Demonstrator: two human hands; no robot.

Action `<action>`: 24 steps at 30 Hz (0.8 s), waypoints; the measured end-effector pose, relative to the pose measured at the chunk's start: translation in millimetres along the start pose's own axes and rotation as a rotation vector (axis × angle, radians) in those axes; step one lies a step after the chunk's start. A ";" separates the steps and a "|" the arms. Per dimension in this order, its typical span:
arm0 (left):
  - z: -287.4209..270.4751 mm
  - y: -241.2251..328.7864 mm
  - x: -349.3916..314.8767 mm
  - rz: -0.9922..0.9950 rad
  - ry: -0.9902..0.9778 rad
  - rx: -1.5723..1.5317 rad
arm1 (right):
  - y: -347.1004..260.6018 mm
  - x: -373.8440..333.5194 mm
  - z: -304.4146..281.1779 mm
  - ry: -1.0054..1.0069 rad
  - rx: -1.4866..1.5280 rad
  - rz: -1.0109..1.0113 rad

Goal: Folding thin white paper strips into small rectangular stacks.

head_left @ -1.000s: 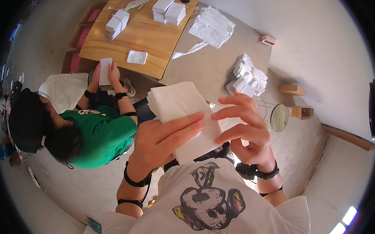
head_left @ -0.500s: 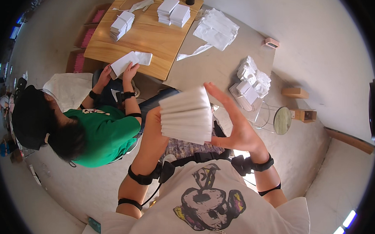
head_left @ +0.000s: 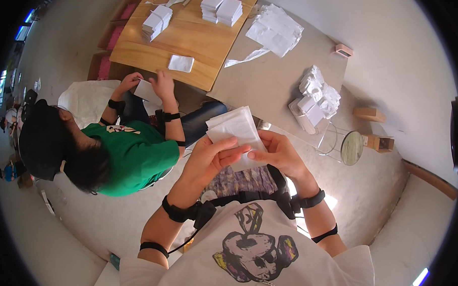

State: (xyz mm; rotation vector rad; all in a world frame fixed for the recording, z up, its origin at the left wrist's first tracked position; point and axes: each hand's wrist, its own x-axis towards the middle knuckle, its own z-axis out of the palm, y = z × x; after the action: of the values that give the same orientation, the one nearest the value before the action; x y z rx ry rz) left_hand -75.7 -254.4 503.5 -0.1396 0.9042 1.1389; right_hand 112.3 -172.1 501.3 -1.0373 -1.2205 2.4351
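A stack of white, flat, folded packets [head_left: 234,125], paper-like or thin plastic, is held up in front of my body. My left hand [head_left: 209,158] grips its left side near the lower part, fingers folded across the front. My right hand [head_left: 282,153] pinches its lower right edge, the thumb lying over the front. The upper ends of the packets are slightly uneven, fanned to the left. Their lower end shows partly below my fingers, and the back of the stack is hidden.
At left a seated person in green [head_left: 133,159] handles a white packet [head_left: 146,90]. A wooden table [head_left: 195,48] bears white stacks [head_left: 229,12] and a single packet [head_left: 181,63]. White bags [head_left: 275,30] and a white heap [head_left: 315,97] lie on the grey table [head_left: 267,78]. A round stool [head_left: 351,148] stands right.
The stack, earlier fanned out in my left hand beside my spread right hand, is now flatter and gripped by both. The other person's hands have drawn back, and a packet lies on the wooden table.
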 end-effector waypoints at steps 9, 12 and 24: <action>-0.8 -9.6 28.4 -0.020 0.030 -0.006 | -16.9 6.1 -29.0 0.008 -0.086 0.134; -6.1 -10.0 42.8 0.031 0.011 0.185 | -38.3 6.8 -40.8 -0.027 -0.062 0.162; 64.6 -49.6 93.9 0.419 -0.249 -0.388 | -60.9 33.2 -83.6 -0.144 -0.090 0.256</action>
State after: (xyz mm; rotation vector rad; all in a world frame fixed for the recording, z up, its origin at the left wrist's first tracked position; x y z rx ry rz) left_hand 11.9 -175.0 465.0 -0.1230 0.4920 1.6772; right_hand 138.7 -66.7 498.1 -1.1215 -1.3265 2.7120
